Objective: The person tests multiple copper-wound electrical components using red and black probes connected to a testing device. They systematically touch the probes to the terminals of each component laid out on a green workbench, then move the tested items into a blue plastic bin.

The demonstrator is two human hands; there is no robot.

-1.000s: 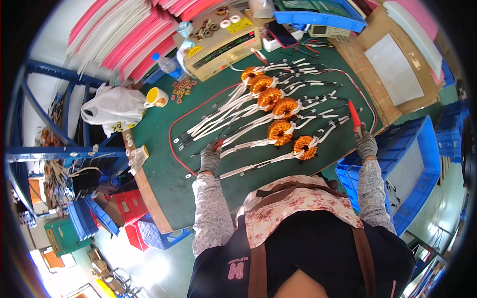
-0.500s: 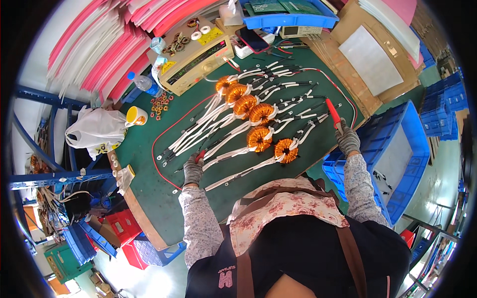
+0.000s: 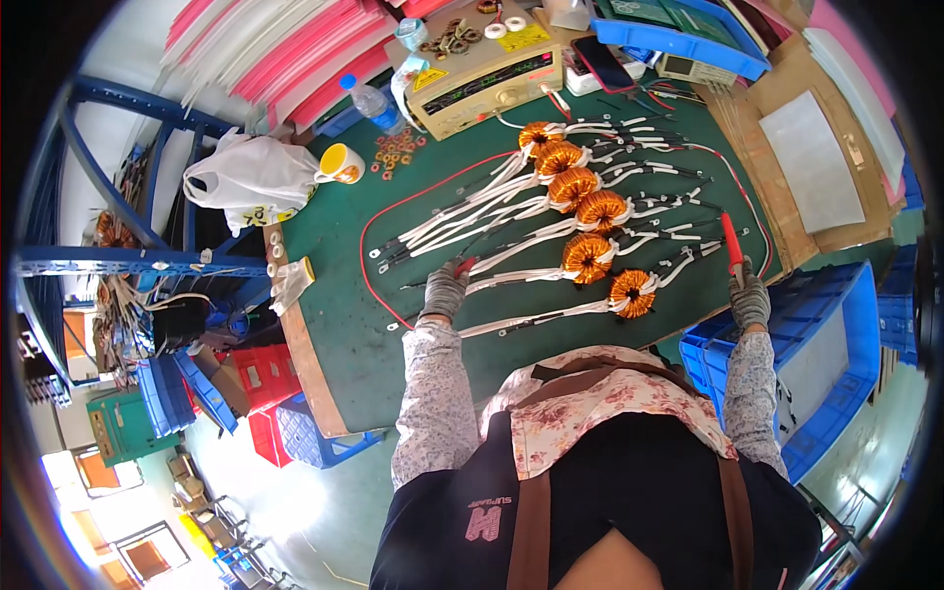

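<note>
Several ring-shaped coils wound with copper wire (image 3: 587,258) lie in a slanting row on the green table mat (image 3: 344,366). White and black sleeved leads (image 3: 516,321) with metal lugs spread from both sides of them. My left hand (image 3: 445,293), in a grey glove, is closed on a red test probe (image 3: 466,265) among the left-hand lead ends. My right hand (image 3: 750,303), also gloved, grips a longer red test probe (image 3: 732,239), its tip beside the right-hand lead ends of the nearer coils. Whether either tip touches a lug I cannot tell.
A beige bench meter (image 3: 482,93) stands at the back, small wound rings on top. A bottle (image 3: 374,106), a yellow-and-white mug (image 3: 340,164) and a white plastic bag (image 3: 251,180) are at the left. A blue crate (image 3: 860,344) stands beyond the table's right edge, below cardboard (image 3: 752,162).
The whole view has turned, so the table and coils sit further right in the picture. Both hands keep their probes, in about the same places among the leads.
</note>
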